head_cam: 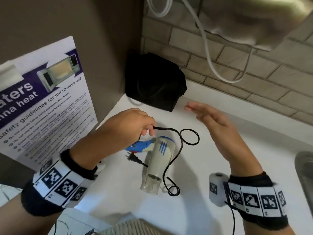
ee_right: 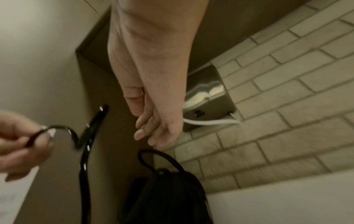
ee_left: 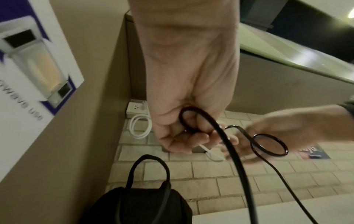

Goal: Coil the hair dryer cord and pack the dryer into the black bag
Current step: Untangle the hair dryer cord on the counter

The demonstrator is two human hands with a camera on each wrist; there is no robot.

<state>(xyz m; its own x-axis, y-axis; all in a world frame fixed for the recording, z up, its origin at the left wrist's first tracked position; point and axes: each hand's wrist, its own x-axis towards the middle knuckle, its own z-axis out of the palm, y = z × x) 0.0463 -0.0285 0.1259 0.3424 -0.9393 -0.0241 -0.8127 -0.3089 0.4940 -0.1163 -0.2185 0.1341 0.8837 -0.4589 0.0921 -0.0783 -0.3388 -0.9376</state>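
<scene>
A white and blue hair dryer [head_cam: 157,160] lies on the white counter [head_cam: 228,167], nozzle toward me. Its black cord [head_cam: 176,156] loops over the barrel, and the plug [head_cam: 131,157] lies beside the blue handle. My left hand [head_cam: 133,126] pinches a bend of the cord [ee_left: 191,121] above the handle. To the right of the dryer my right hand [head_cam: 211,116] hovers open with straight fingers [ee_right: 151,128], holding nothing. The black bag [head_cam: 154,82] stands in the back corner, its handle [ee_left: 149,168] upright.
A laminated microwave safety poster [head_cam: 45,102] leans on the left wall. A white cable [head_cam: 208,53] hangs down the tiled back wall [head_cam: 254,85] from a grey unit above. A metal sink rim [head_cam: 304,175] shows at the right edge.
</scene>
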